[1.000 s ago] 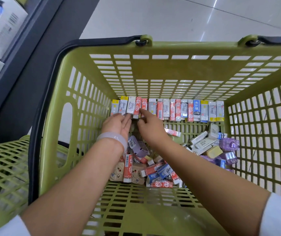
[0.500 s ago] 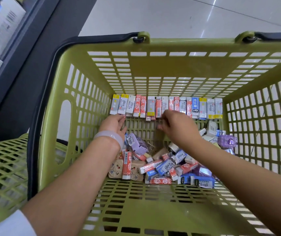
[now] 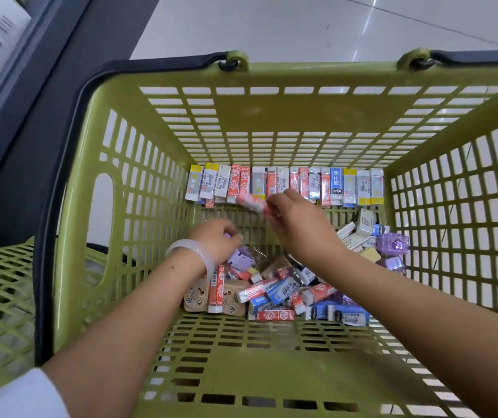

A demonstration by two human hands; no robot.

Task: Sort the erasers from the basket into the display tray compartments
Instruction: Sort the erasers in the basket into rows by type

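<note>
Both arms reach down into the slatted olive-green plastic basket (image 3: 272, 122). The right hand (image 3: 299, 224) pinches a blurred red-and-white boxed eraser (image 3: 252, 203) just in front of the upright row of boxed erasers (image 3: 284, 184) lined along the far wall. The left hand (image 3: 216, 239), with a pale translucent bangle (image 3: 193, 251) on its wrist, curls over the loose heap of erasers (image 3: 275, 291); whether it grasps anything, I cannot tell.

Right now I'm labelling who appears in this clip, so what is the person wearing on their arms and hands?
Both forearms are bare. The left wrist carries a smooth, pale translucent bangle. A white sleeve shows at the left upper arm. No gloves or rings are visible on the left hand or right hand.
</note>
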